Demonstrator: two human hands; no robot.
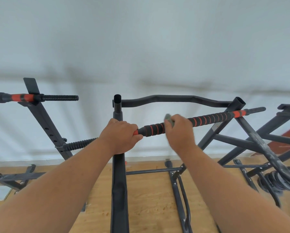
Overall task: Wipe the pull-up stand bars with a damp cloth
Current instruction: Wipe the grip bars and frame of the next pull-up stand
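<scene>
Wiping underway: our left hand (120, 134) grips the bar (208, 119), right hand (178, 130) pinches cloth (168, 118) on it; next we slide rightward along the bar.

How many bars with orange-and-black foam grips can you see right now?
2. One runs across the middle, the left hand gripping its end and the right hand holding the cloth on it; another at far left. Others may be hidden.
</scene>
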